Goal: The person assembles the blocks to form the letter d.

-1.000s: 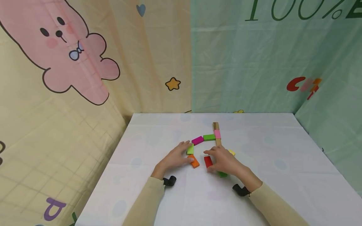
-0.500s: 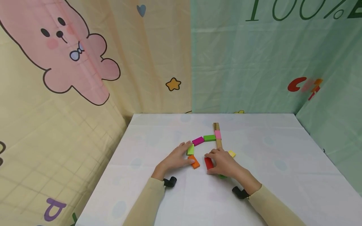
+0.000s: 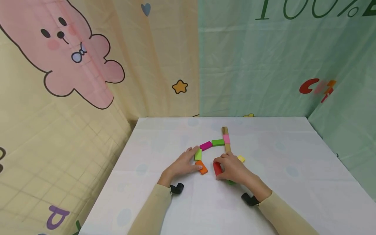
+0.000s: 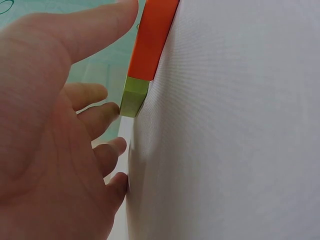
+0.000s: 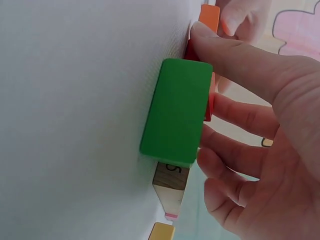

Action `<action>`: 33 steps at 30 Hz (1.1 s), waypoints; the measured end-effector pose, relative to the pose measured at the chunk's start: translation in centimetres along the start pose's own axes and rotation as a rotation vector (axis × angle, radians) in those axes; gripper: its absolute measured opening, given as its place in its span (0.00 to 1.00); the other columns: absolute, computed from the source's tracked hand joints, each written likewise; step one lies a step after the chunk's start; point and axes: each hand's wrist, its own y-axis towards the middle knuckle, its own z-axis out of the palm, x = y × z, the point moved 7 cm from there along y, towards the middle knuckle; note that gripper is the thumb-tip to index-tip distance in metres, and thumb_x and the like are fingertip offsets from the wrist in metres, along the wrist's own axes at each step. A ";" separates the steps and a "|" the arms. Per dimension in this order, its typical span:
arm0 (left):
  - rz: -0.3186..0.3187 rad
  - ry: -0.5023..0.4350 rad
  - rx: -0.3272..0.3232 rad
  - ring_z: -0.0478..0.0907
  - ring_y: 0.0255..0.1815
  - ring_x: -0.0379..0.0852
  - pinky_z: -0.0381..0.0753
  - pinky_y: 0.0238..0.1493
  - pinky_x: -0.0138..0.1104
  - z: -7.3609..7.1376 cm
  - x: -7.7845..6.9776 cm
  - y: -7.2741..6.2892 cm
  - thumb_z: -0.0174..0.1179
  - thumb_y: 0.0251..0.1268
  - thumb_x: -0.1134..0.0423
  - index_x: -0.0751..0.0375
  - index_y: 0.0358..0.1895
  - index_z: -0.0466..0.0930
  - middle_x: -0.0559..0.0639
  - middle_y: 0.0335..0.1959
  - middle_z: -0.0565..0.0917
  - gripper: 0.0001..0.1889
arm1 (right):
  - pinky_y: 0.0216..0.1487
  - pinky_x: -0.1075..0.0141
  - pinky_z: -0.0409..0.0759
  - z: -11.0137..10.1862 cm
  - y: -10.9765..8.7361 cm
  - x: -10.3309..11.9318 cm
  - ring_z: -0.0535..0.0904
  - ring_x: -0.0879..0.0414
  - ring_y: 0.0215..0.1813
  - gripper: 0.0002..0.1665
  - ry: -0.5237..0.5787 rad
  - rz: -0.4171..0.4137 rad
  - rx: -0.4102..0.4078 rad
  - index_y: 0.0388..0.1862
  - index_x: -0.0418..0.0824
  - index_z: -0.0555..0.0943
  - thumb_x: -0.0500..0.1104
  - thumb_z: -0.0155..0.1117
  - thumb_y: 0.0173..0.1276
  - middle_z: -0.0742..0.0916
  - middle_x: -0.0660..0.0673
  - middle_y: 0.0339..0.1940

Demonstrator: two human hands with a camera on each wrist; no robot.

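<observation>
My right hand (image 3: 235, 168) pinches a red block (image 3: 217, 169) between thumb and fingertips, low over the white table; in the right wrist view the thumb tip lies on its end. Under that palm sits a green block (image 5: 177, 110), mostly covered in the head view. The left hand (image 3: 182, 162) rests with fingers spread and loosely bent beside two blocks. Its thumb tip is right at the orange block (image 3: 201, 167), and its fingertips are by the lime block (image 4: 134, 95), which touches the orange one end to end.
From the lime block, a magenta block (image 3: 205, 146) and another green block (image 3: 218, 142) curve toward a straight row of a pink block (image 3: 226, 139) and plain wooden blocks (image 3: 224, 130). A yellow block (image 3: 241, 158) lies behind the right hand. Printed cloth hangs behind the table.
My right thumb and fingers have drawn together onto the red block, which has shifted slightly right and tilted. The left hand stays where it was.
</observation>
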 end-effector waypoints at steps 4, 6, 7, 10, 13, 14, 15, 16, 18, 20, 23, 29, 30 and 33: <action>-0.006 -0.001 0.001 0.45 0.81 0.52 0.53 0.74 0.57 0.1 0.2 0.1 0.65 0.62 0.37 0.39 0.82 0.49 0.44 0.81 0.54 0.49 | 0.41 0.63 0.76 -0.1 0.0 0.0 0.70 0.54 0.47 0.35 0.019 0.004 -0.013 0.53 0.50 0.84 0.53 0.87 0.45 0.82 0.53 0.39; -0.008 0.000 0.001 0.45 0.81 0.52 0.54 0.74 0.58 0.1 0.3 0.1 0.65 0.62 0.37 0.39 0.82 0.49 0.44 0.81 0.54 0.49 | 0.38 0.65 0.76 0.0 -0.1 0.0 0.69 0.54 0.47 0.35 0.038 0.008 -0.013 0.53 0.52 0.83 0.52 0.87 0.45 0.82 0.55 0.38; -0.008 -0.001 0.000 0.45 0.81 0.52 0.54 0.73 0.59 0.1 0.3 0.2 0.65 0.62 0.36 0.38 0.82 0.49 0.44 0.81 0.54 0.49 | 0.37 0.66 0.76 0.0 -0.1 0.0 0.69 0.54 0.48 0.35 0.049 0.011 -0.013 0.54 0.52 0.82 0.50 0.87 0.45 0.82 0.55 0.38; -0.009 0.000 0.001 0.46 0.81 0.53 0.55 0.73 0.59 0.2 0.4 0.2 0.65 0.61 0.36 0.37 0.82 0.48 0.44 0.81 0.54 0.49 | 0.35 0.68 0.77 0.0 -0.2 0.0 0.70 0.54 0.48 0.35 0.084 0.014 -0.013 0.55 0.54 0.81 0.47 0.87 0.47 0.81 0.55 0.39; -0.009 0.001 0.001 0.47 0.81 0.53 0.56 0.72 0.60 0.3 0.5 0.3 0.65 0.61 0.35 0.37 0.82 0.48 0.46 0.81 0.54 0.49 | 0.34 0.67 0.78 0.0 -0.2 0.1 0.72 0.55 0.47 0.37 0.121 -0.002 -0.011 0.57 0.53 0.79 0.44 0.86 0.48 0.82 0.55 0.39; -0.009 0.002 0.002 0.47 0.81 0.53 0.56 0.72 0.60 0.3 0.5 0.3 0.65 0.61 0.35 0.37 0.82 0.48 0.46 0.81 0.54 0.50 | 0.35 0.67 0.78 0.0 -0.2 0.2 0.73 0.55 0.46 0.37 0.135 -0.012 -0.010 0.58 0.53 0.79 0.44 0.86 0.48 0.82 0.55 0.40; -0.009 0.000 0.003 0.47 0.81 0.54 0.56 0.72 0.60 0.3 0.5 0.3 0.66 0.60 0.36 0.37 0.82 0.48 0.46 0.81 0.53 0.50 | 0.35 0.67 0.79 0.0 -0.2 0.3 0.74 0.56 0.45 0.37 0.151 -0.025 -0.012 0.58 0.52 0.79 0.43 0.86 0.49 0.82 0.55 0.39; -0.007 0.000 0.003 0.47 0.81 0.54 0.56 0.72 0.60 0.3 0.6 0.3 0.66 0.60 0.36 0.37 0.82 0.48 0.47 0.81 0.53 0.50 | 0.35 0.66 0.79 -0.1 -0.3 0.4 0.75 0.56 0.44 0.37 0.168 -0.037 -0.012 0.58 0.52 0.79 0.42 0.86 0.49 0.82 0.55 0.39; -0.002 -0.004 0.002 0.47 0.81 0.55 0.56 0.72 0.61 0.3 0.6 0.3 0.67 0.60 0.37 0.37 0.82 0.48 0.47 0.81 0.53 0.50 | 0.36 0.66 0.79 -0.2 -0.3 0.5 0.76 0.58 0.41 0.36 0.190 -0.059 -0.011 0.58 0.51 0.78 0.42 0.85 0.51 0.82 0.56 0.37; 0.004 -0.008 0.001 0.47 0.81 0.55 0.55 0.72 0.61 0.3 0.5 0.4 0.68 0.59 0.37 0.38 0.82 0.48 0.47 0.81 0.53 0.51 | 0.36 0.66 0.79 -0.3 -0.3 0.6 0.76 0.59 0.38 0.31 0.205 -0.070 -0.016 0.55 0.51 0.80 0.41 0.83 0.53 0.81 0.56 0.35; 0.009 -0.010 0.000 0.47 0.81 0.55 0.55 0.72 0.61 0.2 0.5 0.4 0.69 0.59 0.38 0.38 0.82 0.48 0.46 0.81 0.53 0.51 | 0.36 0.67 0.78 -0.3 -0.2 0.5 0.75 0.59 0.36 0.23 0.206 -0.071 -0.019 0.51 0.52 0.82 0.42 0.81 0.57 0.80 0.56 0.33; 0.008 0.003 0.002 0.48 0.80 0.56 0.56 0.71 0.62 0.4 0.7 0.5 0.68 0.59 0.37 0.36 0.82 0.48 0.47 0.82 0.53 0.51 | 0.40 0.67 0.79 -0.2 -0.2 0.4 0.76 0.59 0.40 0.18 0.230 -0.061 -0.018 0.51 0.48 0.85 0.41 0.77 0.62 0.81 0.57 0.36; 0.006 0.004 0.003 0.48 0.81 0.56 0.56 0.71 0.62 0.4 0.7 0.5 0.68 0.59 0.37 0.36 0.82 0.48 0.46 0.82 0.52 0.51 | 0.41 0.67 0.80 -0.2 -0.2 0.4 0.76 0.59 0.41 0.18 0.235 -0.060 -0.019 0.51 0.47 0.85 0.41 0.77 0.62 0.81 0.57 0.37; 0.005 0.001 0.002 0.47 0.81 0.55 0.55 0.72 0.62 0.4 0.7 0.5 0.68 0.59 0.37 0.35 0.82 0.48 0.44 0.82 0.52 0.51 | 0.43 0.66 0.80 -0.2 -0.3 0.3 0.77 0.59 0.42 0.19 0.247 -0.055 -0.019 0.53 0.46 0.85 0.41 0.76 0.63 0.82 0.57 0.39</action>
